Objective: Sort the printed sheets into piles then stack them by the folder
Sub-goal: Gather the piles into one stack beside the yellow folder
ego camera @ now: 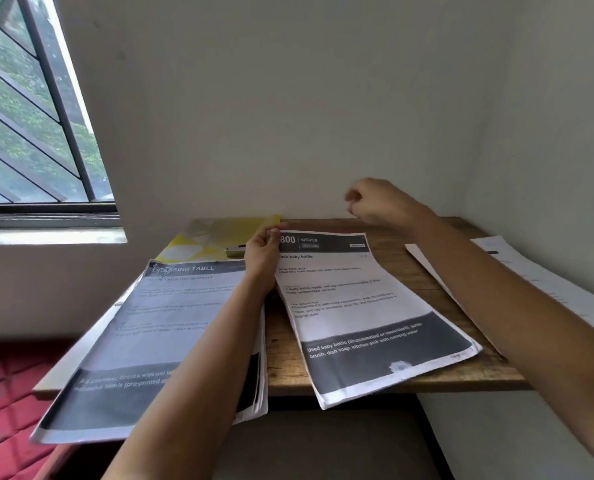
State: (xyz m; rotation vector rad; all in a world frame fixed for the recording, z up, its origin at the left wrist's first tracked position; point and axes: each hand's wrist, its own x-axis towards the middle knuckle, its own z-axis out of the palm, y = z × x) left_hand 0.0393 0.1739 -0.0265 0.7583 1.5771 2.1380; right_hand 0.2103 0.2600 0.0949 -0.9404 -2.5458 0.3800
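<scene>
A pile of printed sheets headed "Kitchen" (364, 317) lies in the middle of the wooden table (409, 268), overhanging its front edge. My left hand (262, 252) pinches that pile's top left corner. A thicker pile headed "Dressing Table" (164, 334) lies to the left and hangs well over the table's front. A third sheet (544, 289) lies at the far right by the wall. The yellow folder (216, 237) sits at the back left, partly under the left pile. My right hand (378, 202) hovers above the table's back edge, fingers curled, holding nothing.
A small pale object (235, 251) rests on the folder. Walls close off the table at the back and right. A barred window (29, 116) with a sill is to the left. A red quilted surface (8, 393) lies below the table's left side.
</scene>
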